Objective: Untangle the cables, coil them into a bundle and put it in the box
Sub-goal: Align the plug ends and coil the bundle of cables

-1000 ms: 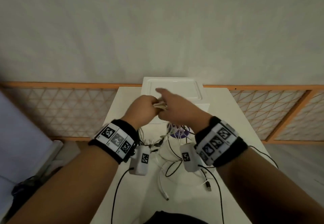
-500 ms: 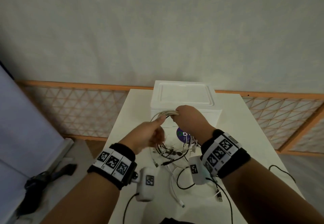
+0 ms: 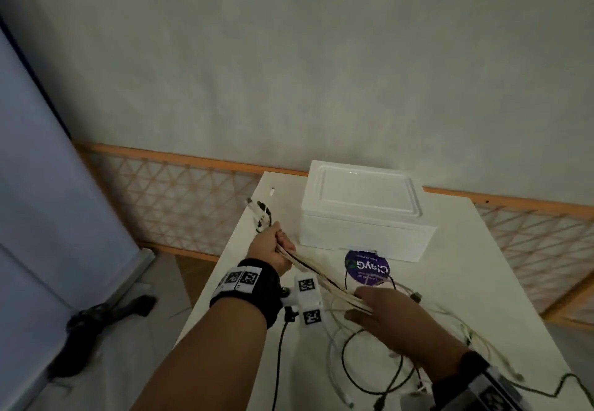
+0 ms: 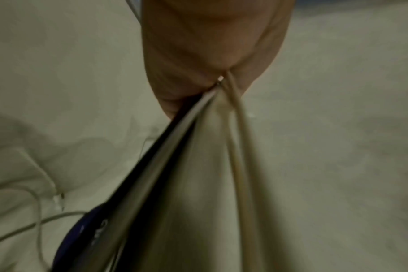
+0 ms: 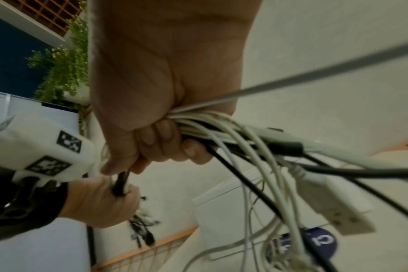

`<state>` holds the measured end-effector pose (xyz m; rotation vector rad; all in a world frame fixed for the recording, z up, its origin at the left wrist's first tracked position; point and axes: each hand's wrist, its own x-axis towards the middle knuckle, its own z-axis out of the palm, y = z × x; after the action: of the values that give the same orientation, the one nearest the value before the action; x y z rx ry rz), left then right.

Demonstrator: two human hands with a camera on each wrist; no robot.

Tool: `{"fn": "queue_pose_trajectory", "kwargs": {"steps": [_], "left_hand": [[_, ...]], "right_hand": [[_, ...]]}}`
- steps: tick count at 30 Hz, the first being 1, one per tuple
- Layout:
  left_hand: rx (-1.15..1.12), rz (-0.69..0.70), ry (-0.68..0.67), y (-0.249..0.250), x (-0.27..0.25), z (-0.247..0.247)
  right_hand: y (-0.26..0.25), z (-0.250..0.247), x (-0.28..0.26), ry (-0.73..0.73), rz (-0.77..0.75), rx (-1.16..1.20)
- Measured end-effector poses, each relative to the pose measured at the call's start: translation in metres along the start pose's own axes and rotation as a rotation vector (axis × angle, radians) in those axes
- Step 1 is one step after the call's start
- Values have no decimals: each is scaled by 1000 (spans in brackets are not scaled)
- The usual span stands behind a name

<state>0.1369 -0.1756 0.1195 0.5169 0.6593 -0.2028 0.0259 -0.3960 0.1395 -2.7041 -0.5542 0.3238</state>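
Note:
A bunch of white and black cables (image 3: 321, 277) runs taut between my two hands above the white table (image 3: 482, 282). My left hand (image 3: 273, 250) grips one end at the table's left edge, and plug ends (image 3: 260, 214) stick out past its fist. My right hand (image 3: 382, 311) grips the bunch nearer to me. In the right wrist view its fingers (image 5: 165, 139) curl round several cables (image 5: 245, 139), and a white USB plug (image 5: 333, 202) hangs from them. The left wrist view shows cables (image 4: 198, 147) fanning out of the fist (image 4: 210, 46). The white box (image 3: 363, 204) stands lidded at the back.
Loose loops of cable (image 3: 369, 362) trail on the table under my right forearm. A round purple label (image 3: 366, 269) lies in front of the box. An orange lattice rail (image 3: 176, 192) runs behind the table. A dark object (image 3: 106, 314) lies on the floor at left.
My hands were together in front of the box. They have since moved apart, the left one to the left and the right one back toward me, which pulled the cables taut.

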Motion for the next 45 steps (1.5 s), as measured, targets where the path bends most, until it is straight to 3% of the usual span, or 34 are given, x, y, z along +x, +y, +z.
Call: {"fn": "queue_pose_trajectory", "kwargs": {"steps": [5,13,18,22,27,32,39,41,45], "left_hand": [[-16,-4,7,-8,2,-7],[-73,115,-11,-11,-11,-3],[-45,205,-72,-20,-24,7],[8,212,-163,-43,-34,22],[112,225,-229,-51,-40,32],[214,172,-97,-40,-29,6],[49,102,11,-29,-17,-13],[-20,78,40,-30,-15,-16],[56,104,79,-28,-16,-10]], "right_hand": [[16,2,-11,-25,-2,93],[40,11,-16,-11,123,170],[55,-4,-9,-140,187,137],[1,-32,22,138,85,405],[-45,-6,61,176,79,236],[-41,15,72,185,37,-68],[-47,34,77,14,13,-111],[-43,34,79,15,-12,-144],[-34,45,76,41,-81,-156]]}}
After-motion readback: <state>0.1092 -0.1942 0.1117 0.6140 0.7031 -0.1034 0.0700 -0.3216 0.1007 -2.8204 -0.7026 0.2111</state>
